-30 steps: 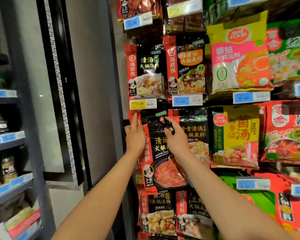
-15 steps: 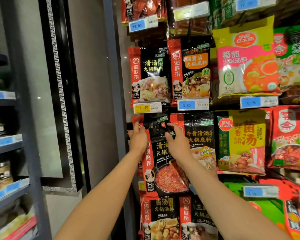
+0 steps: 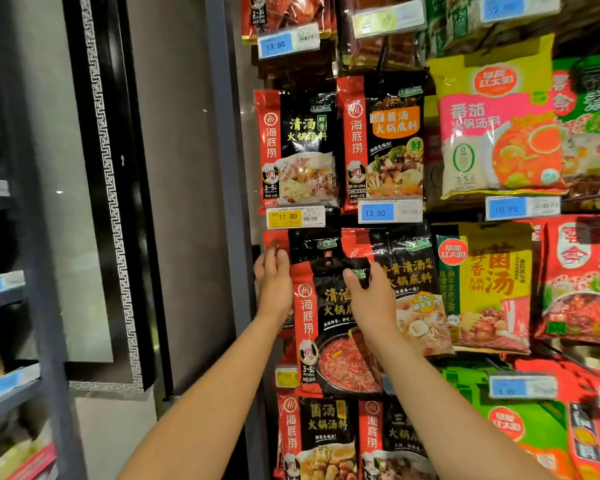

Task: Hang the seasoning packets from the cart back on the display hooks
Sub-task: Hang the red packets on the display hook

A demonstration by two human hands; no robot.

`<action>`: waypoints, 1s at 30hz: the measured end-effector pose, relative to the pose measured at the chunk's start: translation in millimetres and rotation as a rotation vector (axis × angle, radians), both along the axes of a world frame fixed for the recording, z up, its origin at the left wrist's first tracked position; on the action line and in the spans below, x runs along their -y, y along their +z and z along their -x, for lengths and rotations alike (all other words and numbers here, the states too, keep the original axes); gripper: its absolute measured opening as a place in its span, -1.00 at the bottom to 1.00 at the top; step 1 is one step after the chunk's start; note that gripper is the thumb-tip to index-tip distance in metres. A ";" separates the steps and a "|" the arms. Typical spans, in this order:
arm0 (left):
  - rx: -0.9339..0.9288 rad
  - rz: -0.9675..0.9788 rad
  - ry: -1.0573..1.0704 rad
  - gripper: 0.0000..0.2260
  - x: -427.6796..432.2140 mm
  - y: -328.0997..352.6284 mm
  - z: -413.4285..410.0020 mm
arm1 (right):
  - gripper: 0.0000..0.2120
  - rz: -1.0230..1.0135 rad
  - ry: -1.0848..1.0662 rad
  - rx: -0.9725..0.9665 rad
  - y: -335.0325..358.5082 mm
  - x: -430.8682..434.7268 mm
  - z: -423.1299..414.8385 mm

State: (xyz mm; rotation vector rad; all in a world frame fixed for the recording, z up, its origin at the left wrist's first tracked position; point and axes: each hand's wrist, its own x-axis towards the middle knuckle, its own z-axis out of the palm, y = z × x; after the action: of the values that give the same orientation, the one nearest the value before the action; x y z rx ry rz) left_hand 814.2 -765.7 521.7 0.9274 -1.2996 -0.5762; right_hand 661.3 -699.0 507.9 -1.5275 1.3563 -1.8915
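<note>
Both hands, left point(image 3: 274, 282) and right point(image 3: 369, 299), grip seasoning packet point(image 3: 329, 344) upright, top edge up.

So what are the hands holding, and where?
Both hold one red-and-black seasoning packet at its top: left hand at the left corner, right hand pinching the right.

Held packet point(image 3: 329, 327) between both hands, before hung packets, below price tag point(image 3: 295, 216)
</note>
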 end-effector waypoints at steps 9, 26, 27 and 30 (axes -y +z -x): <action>-0.115 -0.006 -0.162 -0.71 -30.2 -23.3 -0.1 | -0.39 0.015 0.110 0.059 13.2 2.1 -15.6; -0.219 -0.013 0.149 -0.75 -16.4 24.5 9.0 | -0.74 0.030 0.161 0.194 43.8 17.4 -21.9; -0.223 -0.012 0.160 -0.75 -15.8 26.5 9.5 | -0.72 0.023 0.159 0.198 44.7 20.3 -23.1; -0.233 -0.016 0.186 -0.74 -15.8 30.7 11.8 | -0.59 0.004 0.131 0.163 47.8 30.0 -25.1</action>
State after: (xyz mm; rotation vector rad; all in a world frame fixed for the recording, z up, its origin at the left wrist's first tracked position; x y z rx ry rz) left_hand 802.4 -749.9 552.4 0.9526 -0.9900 -0.5327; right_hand 686.4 -729.0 555.6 -1.3937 1.1539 -1.8930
